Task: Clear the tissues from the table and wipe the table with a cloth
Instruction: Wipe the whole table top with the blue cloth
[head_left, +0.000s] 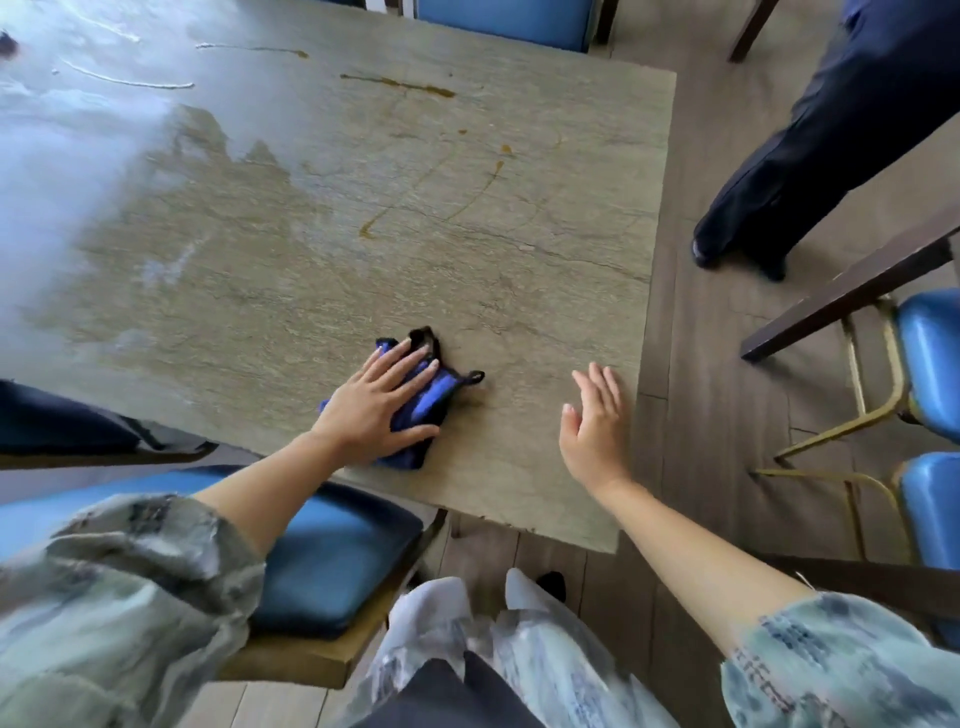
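Counter (322, 249) is filling most of the view, stone-patterned top, its near right corner sitting close to the person's legs. Glare is washing out its far left part. Brown streaks (400, 85) are lying across the far middle, and thinner brown lines are trailing toward the centre. White streaks (127, 79) are showing near the far left corner.

Blue padded chair (332, 561) is tucked under the near edge, left of the legs. More blue chairs (930, 364) are standing on the floor off the right edge. Another person's dark trouser leg (810, 156) is standing beyond the far right corner.

Left hand (376, 402) is pressing flat on the cloth (431, 397), fingers straight and spread. The blue and black cloth is lying bunched near the near edge, right of middle.

Right hand (597, 418) is hovering open at the right edge, fingers straight and together, holding nothing.
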